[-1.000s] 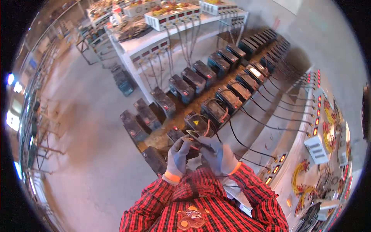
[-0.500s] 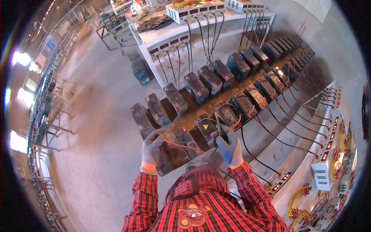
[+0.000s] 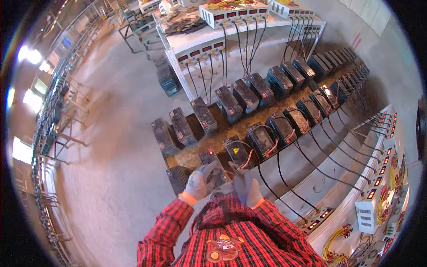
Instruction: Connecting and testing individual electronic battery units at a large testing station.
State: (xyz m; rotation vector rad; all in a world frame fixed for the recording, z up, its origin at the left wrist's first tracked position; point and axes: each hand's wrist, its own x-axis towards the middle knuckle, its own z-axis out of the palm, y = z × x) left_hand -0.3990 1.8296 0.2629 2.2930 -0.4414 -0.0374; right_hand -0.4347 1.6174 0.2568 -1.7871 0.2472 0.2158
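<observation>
Both my hands wear grey gloves and are close together over the near row of black batteries. My left hand (image 3: 200,181) is closed above a battery with a red terminal (image 3: 208,155), its fingertips pointing right; what they pinch is too small to make out. My right hand (image 3: 249,188), slightly blurred, has its dark fingers drawn together beside the left one, and their contents are hidden. Just beyond lies a battery with a yellow warning triangle (image 3: 235,151). A red lead (image 3: 247,159) curves at its near edge, close to my right fingers.
Two battery rows run away to the right on a brown-topped low bench (image 3: 182,156). Black cables (image 3: 289,194) link the near row to charger units (image 3: 321,218) on the right. Beyond stands a white rack (image 3: 173,66) with more chargers. A battery stack (image 3: 167,82) sits on the floor.
My left hand has moved right and my right hand slightly left and nearer, so they now almost meet. The red lead stretched from my left hand no longer shows there.
</observation>
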